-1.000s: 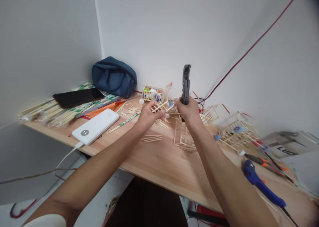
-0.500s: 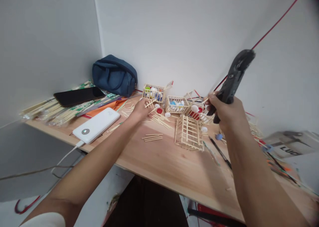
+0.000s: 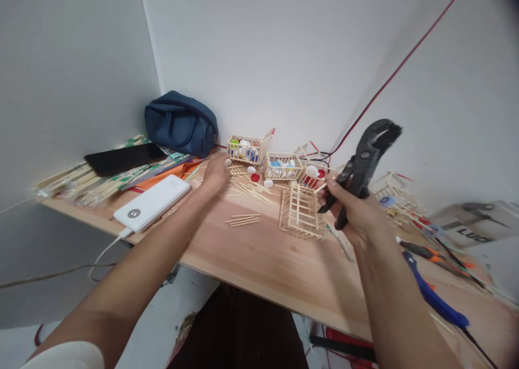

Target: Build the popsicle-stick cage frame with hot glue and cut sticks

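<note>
My right hand [image 3: 351,207] grips a pair of black cutting pliers [image 3: 367,155], jaws pointing up and to the right, just right of a small wooden stick crate [image 3: 300,211] on the wooden table [image 3: 263,261]. My left hand [image 3: 217,174] reaches far forward over loose wooden sticks [image 3: 247,190] and bottle caps near the back; it is blurred, so its fingers are unclear. Small stick baskets [image 3: 245,147] with coloured caps stand by the wall.
A blue pouch [image 3: 180,123], a black phone [image 3: 121,158] on stick packets and a white power bank [image 3: 150,204] lie at the left. More stick frames [image 3: 395,196], a blue-handled tool [image 3: 433,296] and orange-handled tools lie at the right. A red cable runs up the wall.
My hands have come apart. The right hand swung the pliers right and then lower and closer to the crate. The left hand reached forward to the stick pile and no longer shows the sticks it held.
</note>
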A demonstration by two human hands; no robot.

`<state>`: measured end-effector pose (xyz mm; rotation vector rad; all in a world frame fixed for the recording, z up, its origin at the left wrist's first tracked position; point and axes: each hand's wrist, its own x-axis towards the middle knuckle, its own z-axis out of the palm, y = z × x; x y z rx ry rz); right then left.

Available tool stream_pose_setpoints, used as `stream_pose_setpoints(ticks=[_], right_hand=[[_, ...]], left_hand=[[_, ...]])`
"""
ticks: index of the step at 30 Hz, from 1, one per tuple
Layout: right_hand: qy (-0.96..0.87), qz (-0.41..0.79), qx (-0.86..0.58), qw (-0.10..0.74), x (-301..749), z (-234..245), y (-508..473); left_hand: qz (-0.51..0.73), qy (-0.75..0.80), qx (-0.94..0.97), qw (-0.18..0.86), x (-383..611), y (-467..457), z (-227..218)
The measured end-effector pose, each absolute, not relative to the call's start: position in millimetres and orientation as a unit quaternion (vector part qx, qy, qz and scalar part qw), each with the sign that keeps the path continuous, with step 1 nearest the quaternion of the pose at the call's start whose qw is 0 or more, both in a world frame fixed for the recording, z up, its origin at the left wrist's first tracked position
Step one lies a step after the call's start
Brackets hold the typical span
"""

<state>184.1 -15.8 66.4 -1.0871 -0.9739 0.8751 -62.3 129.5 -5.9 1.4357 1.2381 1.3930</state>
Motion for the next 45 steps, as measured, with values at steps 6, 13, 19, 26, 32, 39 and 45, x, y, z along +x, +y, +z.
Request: stream_pose_setpoints(ticks=[6, 13, 19, 26, 32, 39, 45], right_hand=[[-0.404, 0.449, -0.455, 0.654, 180.1, 55.9, -19.8], [-0.409, 0.478, -0.450, 0.633, 173.9, 50.3, -28.6], [-0.381, 0.447, -0.462, 0.665, 179.2, 48.7, -44.1], [-0.382, 0.444, -0.456, 0.670, 189.9, 37.1, -55.7], [-0.376, 0.448, -0.471, 0.660, 190.4, 32.2, -64.1], [-0.344, 0.456, -0.488, 0.659, 195.2, 26.2, -77.1], [-0.359, 0.429, -0.543, 0.626, 201.9, 18.0, -89.4]], left_hand=[[0.502, 0.432, 0.636, 0.396, -38.3, 78.5, 23.0], [0.421, 0.318, 0.670, 0.522, -20.6, 20.2, 47.0], [0.449, 0.423, 0.732, 0.289, -101.0, 0.6, 80.9], [0.211, 0.427, 0.861, 0.176, -165.7, -31.5, 20.2], [0.157, 0.438, 0.867, 0.179, -167.2, -22.9, -3.1], [0.284, 0.510, 0.737, 0.341, -128.0, -12.9, 0.8], [0.331, 0.358, 0.464, 0.740, -67.9, -13.0, 5.3]])
